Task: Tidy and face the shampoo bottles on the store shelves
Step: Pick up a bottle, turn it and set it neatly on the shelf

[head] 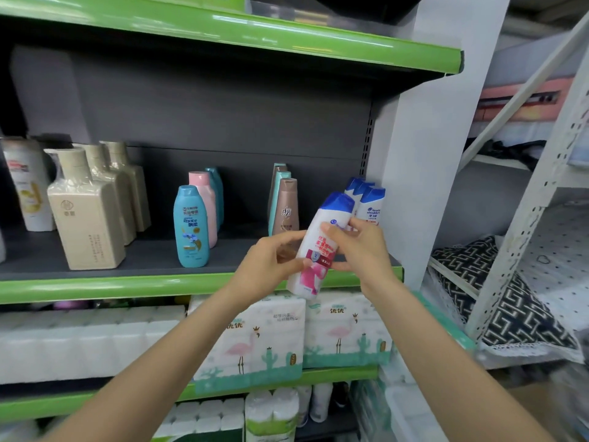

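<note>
Holding a white shampoo bottle with a blue cap (322, 240) in the centre-right of the frame, both hands work together: the left hand (271, 266) curls round its left side while the right hand (360, 247) pinches its upper front, thumb on the label. The bottle tilts to the right, clear of the green-edged shelf (127, 288), probably so the label can be turned forward before it rejoins the matching blue-capped bottles (369, 199) just behind it. Left of these, the brown bottle (288, 207) and light-blue bottle (191, 228) stand upright, labels forward. Tissue packs (255, 339) fill the lower shelf.
</note>
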